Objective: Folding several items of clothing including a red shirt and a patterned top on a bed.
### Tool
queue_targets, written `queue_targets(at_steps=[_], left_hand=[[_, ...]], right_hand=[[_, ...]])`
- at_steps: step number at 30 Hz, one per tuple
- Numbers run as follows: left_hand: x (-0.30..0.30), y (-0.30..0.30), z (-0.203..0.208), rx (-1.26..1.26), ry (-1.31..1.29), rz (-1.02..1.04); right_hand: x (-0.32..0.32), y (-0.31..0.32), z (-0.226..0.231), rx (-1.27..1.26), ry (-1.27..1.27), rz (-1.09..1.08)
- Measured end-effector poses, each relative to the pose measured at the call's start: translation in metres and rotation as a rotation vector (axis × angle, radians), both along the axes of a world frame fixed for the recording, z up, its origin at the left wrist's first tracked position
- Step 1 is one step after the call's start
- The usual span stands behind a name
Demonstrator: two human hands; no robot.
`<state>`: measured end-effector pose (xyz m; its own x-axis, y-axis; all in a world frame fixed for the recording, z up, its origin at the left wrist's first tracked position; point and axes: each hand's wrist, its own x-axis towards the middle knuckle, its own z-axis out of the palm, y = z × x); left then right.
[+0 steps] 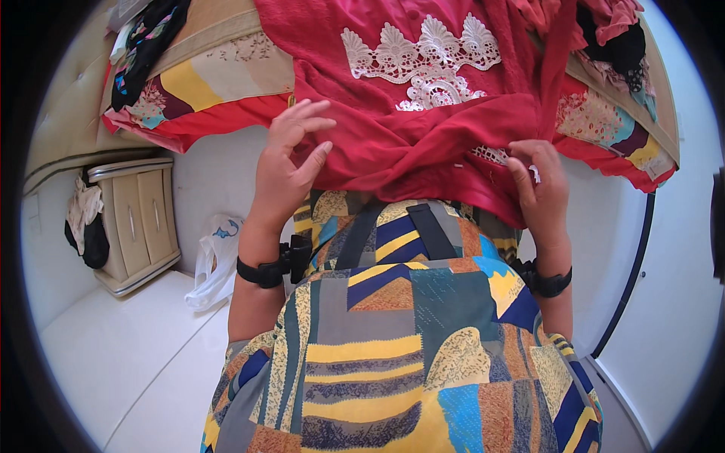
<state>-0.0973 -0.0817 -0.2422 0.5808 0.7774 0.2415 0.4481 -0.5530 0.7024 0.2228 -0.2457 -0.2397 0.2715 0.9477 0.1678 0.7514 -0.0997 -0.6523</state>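
A red garment (423,113) with white lace trim (423,57) lies spread on the bed, its lower edge hanging toward me. My left hand (291,162) hovers at the garment's left edge with fingers spread, the fingertips touching or just off the cloth. My right hand (538,185) pinches the red fabric at its lower right hem, next to a bit of white lace. Both wrists wear black bands.
The bed has a patchwork cover (204,83) in yellow, red and beige. More clothes are heaped at the top right (612,30), and a dark garment (147,41) lies at the top left. A beige nightstand (140,223) and a white plastic bag (215,260) stand on the floor at left.
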Motion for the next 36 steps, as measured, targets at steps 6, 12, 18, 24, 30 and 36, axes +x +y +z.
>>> queue_targets(at_steps=[6, 12, 18, 24, 30, 36], left_hand=[[0.002, 0.010, -0.022, 0.067, 0.074, 0.035], [0.010, 0.020, -0.025, 0.197, 0.158, 0.065], [0.005, 0.030, -0.032, 0.114, 0.161, 0.087], [-0.012, 0.039, -0.021, -0.155, -0.039, 0.047], [-0.036, 0.046, -0.012, -0.620, -0.714, 0.052], [-0.043, 0.055, -0.032, -0.716, -0.611, 0.237]], right_hand=[[0.007, 0.024, 0.008, 0.151, -0.221, -0.027], [0.009, 0.044, -0.005, 0.068, -0.405, 0.121], [0.025, 0.044, -0.010, 0.056, -0.270, 0.066], [0.019, 0.029, 0.022, 0.263, -0.142, -0.056], [0.031, 0.002, 0.044, 0.338, 0.170, 0.002], [0.030, -0.004, 0.030, -0.138, -0.171, 0.105]])
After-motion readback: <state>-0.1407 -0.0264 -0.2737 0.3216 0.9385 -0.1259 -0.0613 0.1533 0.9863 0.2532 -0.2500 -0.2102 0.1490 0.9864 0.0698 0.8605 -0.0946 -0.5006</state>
